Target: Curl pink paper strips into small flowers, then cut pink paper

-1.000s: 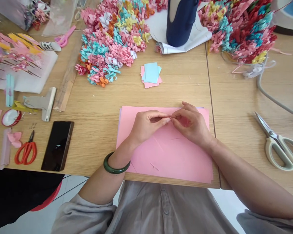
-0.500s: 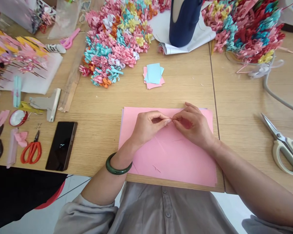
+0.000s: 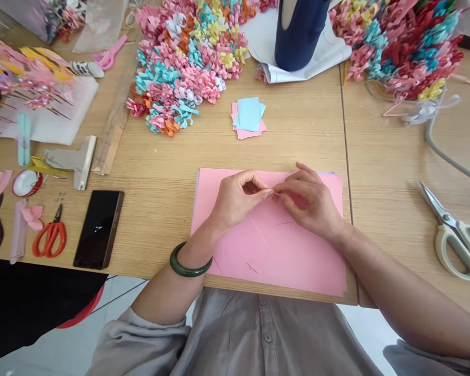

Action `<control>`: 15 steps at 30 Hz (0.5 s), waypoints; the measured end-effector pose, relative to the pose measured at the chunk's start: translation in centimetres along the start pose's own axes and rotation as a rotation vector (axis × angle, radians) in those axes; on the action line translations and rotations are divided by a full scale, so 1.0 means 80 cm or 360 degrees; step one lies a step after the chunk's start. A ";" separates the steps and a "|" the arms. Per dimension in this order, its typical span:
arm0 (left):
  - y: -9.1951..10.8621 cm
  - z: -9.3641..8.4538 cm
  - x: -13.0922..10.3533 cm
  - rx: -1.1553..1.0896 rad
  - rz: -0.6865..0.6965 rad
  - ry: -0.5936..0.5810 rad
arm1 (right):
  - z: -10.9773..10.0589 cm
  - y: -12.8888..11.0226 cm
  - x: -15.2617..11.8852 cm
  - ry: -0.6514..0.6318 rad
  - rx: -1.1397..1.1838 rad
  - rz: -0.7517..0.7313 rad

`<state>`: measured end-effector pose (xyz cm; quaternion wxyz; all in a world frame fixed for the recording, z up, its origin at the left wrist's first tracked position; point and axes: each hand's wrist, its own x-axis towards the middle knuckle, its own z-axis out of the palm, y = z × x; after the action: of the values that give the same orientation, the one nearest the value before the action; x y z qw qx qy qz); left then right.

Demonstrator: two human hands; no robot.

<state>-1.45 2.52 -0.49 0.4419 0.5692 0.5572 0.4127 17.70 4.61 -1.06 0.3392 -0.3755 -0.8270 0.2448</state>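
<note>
Pink paper [image 3: 282,256] lies flat at the table's front edge, with a few thin slivers [image 3: 252,267] on it. Over its upper part, my left hand [image 3: 238,201] pinches thumb against forefinger. My right hand [image 3: 311,201] is pinched too, its fingertips meeting those of my left hand. Something tiny and pinkish sits between the fingertips, too small to make out. Beyond the paper is a small stack of blue and pink paper squares [image 3: 249,115].
Phone [image 3: 98,228], red-handled scissors [image 3: 51,235] and metal clip [image 3: 76,159] lie left. White-handled scissors [image 3: 456,235] lie right. Behind are a heap of curled paper pieces [image 3: 188,68], a dark blue bottle [image 3: 300,34] and another colourful heap [image 3: 407,47].
The view has shifted slightly. My fingers have moved a little against each other, and both hands remain pinched together over the pink paper.
</note>
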 end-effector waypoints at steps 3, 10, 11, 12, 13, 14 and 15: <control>0.001 -0.002 0.000 -0.0008 -0.0008 -0.0015 | -0.001 -0.002 0.000 -0.0015 0.0032 -0.0008; 0.002 -0.007 0.004 0.0104 0.0020 -0.0055 | 0.003 0.000 0.000 -0.0051 0.0029 -0.0027; 0.002 -0.007 0.005 0.0110 0.0032 -0.0060 | 0.003 0.000 0.000 -0.0039 0.0028 -0.0004; 0.002 -0.007 0.005 0.0105 0.0038 -0.0056 | 0.003 0.000 0.000 -0.0028 0.0031 0.0027; 0.003 -0.007 0.005 0.0085 0.0036 -0.0047 | 0.003 0.000 0.000 -0.0018 0.0037 0.0061; 0.004 -0.008 0.005 0.0048 0.0025 -0.0040 | 0.003 0.000 0.001 -0.0006 0.0043 0.0088; 0.005 -0.009 0.005 0.0005 0.0004 -0.0040 | 0.002 0.000 0.001 0.0005 0.0050 0.0104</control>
<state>-1.98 2.97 0.11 0.4475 0.5757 0.5514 0.4053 17.55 4.68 -1.14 0.3381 -0.3973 -0.8099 0.2680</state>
